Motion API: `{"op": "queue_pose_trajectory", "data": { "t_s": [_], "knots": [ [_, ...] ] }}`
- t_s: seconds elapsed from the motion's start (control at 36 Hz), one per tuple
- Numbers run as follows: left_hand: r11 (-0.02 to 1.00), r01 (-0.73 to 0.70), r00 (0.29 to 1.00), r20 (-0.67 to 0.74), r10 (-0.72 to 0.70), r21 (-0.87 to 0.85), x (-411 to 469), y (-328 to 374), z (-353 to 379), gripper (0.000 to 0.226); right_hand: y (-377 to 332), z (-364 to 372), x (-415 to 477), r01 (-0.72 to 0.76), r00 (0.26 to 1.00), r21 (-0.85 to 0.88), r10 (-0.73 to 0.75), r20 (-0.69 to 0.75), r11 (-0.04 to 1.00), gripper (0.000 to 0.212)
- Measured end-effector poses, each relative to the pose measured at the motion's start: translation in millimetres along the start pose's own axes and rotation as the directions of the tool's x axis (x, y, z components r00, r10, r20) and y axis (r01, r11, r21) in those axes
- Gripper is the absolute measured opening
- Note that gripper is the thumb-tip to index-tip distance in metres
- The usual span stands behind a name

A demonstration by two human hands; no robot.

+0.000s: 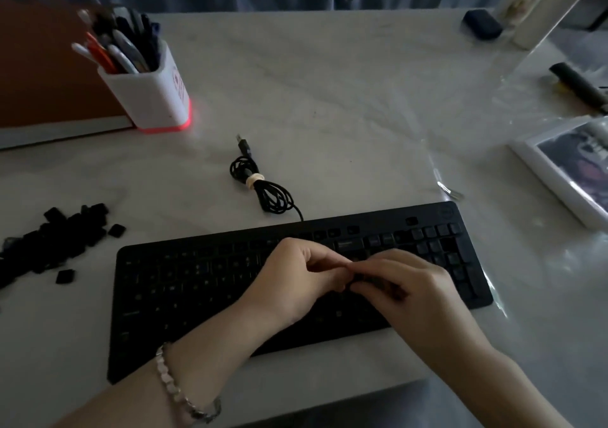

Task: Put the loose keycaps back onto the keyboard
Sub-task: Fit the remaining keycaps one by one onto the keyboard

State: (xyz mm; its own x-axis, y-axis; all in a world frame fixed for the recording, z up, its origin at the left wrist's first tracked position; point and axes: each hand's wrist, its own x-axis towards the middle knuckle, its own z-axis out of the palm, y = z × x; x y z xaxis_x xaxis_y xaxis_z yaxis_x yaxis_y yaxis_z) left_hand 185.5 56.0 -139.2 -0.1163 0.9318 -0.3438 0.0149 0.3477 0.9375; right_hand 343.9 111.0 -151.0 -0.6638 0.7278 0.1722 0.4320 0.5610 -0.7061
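Note:
A black keyboard (184, 289) lies on the white table, most of its left and middle keys bare, with keycaps seated on the number pad at its right end. A heap of loose black keycaps (49, 243) lies on the table to its left. Both hands meet over the keyboard's right-middle part. My right hand (408, 292) pinches a dark keycap (365, 281) between thumb and fingers. My left hand (296, 283) has its fingers curled, the fingertips touching the same keycap. How the cap sits against the keyboard is hidden by the fingers.
The keyboard's coiled black cable (263, 187) with its USB plug lies behind it. A white pen holder (148, 88) with a red glowing base stands far left. A framed picture (572, 167) lies at the right edge, a dark case (482, 24) far right.

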Motion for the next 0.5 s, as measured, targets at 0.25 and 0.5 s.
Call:
{"op": "queue_pose_trajectory", "data": {
  "t_s": [0.25, 0.5],
  "knots": [
    [0.999, 0.009, 1.0, 0.023, -0.01, 0.034, 6, 1, 9, 0.016, 13, -25, 4, 0.16, 0.977, -0.103, -0.143, 0.158, 0.982, 0.019],
    [0.935, -0.192, 0.972, -0.071, 0.223, 0.299, 8, -11, 8, 0.006, 34, -45, 17, 0.002, 0.989, -0.145, 0.019, 0.148, 0.989, 0.02]
  ]
}}
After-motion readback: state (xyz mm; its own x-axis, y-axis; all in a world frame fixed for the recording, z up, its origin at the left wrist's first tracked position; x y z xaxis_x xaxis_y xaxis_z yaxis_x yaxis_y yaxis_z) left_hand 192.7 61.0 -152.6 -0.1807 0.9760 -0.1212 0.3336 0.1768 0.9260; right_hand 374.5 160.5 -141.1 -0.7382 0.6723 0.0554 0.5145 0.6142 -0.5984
